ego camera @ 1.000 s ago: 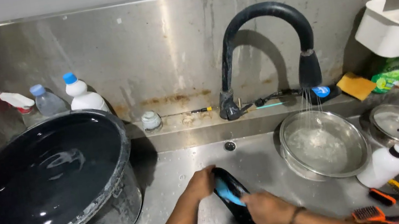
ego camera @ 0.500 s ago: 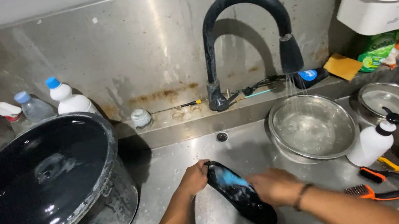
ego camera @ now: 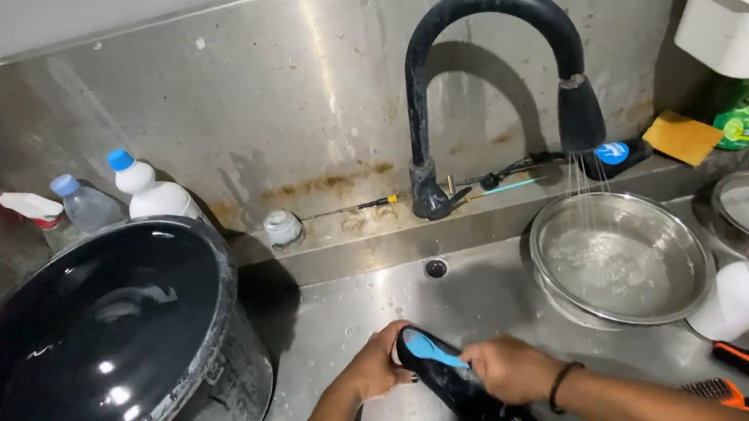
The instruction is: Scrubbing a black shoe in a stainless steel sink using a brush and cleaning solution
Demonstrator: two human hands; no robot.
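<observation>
Over sink: black utensil [ego camera: 477, 401] (blue-tipped, wet), left hand [ego camera: 376, 368], right hand [ego camera: 513, 370] gripping.

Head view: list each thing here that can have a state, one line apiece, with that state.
Faucet: running, water falling into the steel bowl.
Steel bowl: upright, partly filled.
Large black pot: tilted on its side, mouth toward the camera.
Black shoe: held over the sink floor, wet.
Left hand: gripping the shoe's end.
Right hand: closed on a blue brush against the shoe.
White pump bottle: lying tilted.
</observation>
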